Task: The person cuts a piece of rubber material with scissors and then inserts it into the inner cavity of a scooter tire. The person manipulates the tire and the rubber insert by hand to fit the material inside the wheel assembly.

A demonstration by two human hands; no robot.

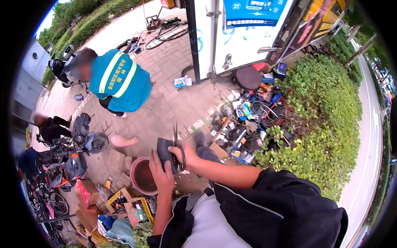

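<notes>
My right hand [184,155] grips dark scissors [175,134], their pointed blades upward and a handle loop hanging below my fingers. A piece of black rubber [164,151], perhaps a strip of tube, is pinched by my left hand [161,173], right beside the scissors. Whether the blades touch the rubber I cannot tell. Under and left of my hands sits a pinkish-red bucket [136,175] with murky brown water in it.
A person in a teal vest [134,95] crouches ahead; other people stand by bikes [99,144] at left. An open white door [233,49] stands ahead. Parts and packets [248,113] pile beside a hedge [318,136] at right. Cardboard boxes [87,206] lie lower left.
</notes>
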